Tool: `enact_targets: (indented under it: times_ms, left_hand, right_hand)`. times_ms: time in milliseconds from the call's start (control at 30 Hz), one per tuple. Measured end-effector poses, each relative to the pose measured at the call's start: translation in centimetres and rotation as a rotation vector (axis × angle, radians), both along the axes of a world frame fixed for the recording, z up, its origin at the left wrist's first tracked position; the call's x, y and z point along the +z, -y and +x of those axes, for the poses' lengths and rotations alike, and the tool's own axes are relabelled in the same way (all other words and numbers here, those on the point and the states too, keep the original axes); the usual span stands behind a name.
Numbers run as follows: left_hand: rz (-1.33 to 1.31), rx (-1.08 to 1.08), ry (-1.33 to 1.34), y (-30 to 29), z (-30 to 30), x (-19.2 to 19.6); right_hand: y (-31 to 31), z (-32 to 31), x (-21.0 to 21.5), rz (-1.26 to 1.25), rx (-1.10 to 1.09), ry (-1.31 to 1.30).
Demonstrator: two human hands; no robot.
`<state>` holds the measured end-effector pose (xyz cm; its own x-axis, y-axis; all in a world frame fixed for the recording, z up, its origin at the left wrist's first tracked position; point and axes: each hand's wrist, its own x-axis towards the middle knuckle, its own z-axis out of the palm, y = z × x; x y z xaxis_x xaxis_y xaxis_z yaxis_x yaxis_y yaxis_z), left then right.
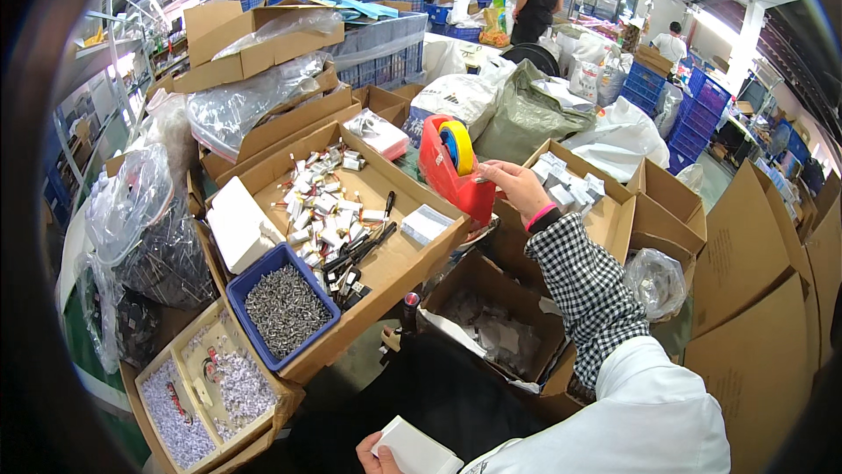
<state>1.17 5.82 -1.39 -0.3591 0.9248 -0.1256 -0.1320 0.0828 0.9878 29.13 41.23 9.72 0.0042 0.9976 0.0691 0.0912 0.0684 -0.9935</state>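
My left hand (379, 456) is at the lower edge, its fingers closed round a small plain white box (421, 446). My right hand (519, 189) reaches forward to a red tape dispenser (469, 193) with a yellow-cored roll of tape (457, 146). Thumb and forefinger are pinched together at the dispenser's front edge, where the tape comes off; the strip itself is too small to see clearly. Left of the dispenser lies a shallow cardboard tray (408, 193) with a heap of small white battery packs with wires (320, 211) and several black cables (351, 263).
A blue bin of small metal parts (285, 307) stands on the tray's near corner. Below it is a divided wooden tray of tiny white pieces (206, 386). An open carton with clear bags (500, 329) and another tray of white boxes (570, 186) lie right. People work far behind.
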Motion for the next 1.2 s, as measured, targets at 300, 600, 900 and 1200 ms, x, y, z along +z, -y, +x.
enact_targets:
  times_ms: [300, 600, 900, 1200]
  left_hand:
    - [0.029, -0.012, 0.018, 0.4, -0.3, -0.3]
    - [0.033, 0.004, 0.023, 0.5, -0.1, -0.3]
    - [-0.011, -0.01, 0.051, 0.8, -0.2, -0.4]
    - [-0.014, -0.094, 0.079, 1.0, -0.1, 0.3]
  right_hand:
    - [-0.8, -0.9, 1.6, 0.075, 0.013, -0.238]
    - [2.4, -0.9, 2.4, 0.005, -0.08, -0.187]
    - [5.0, -0.5, -1.0, -0.139, 0.025, -0.44]
    - [3.9, -2.1, -3.8, -0.073, -0.033, -0.694]
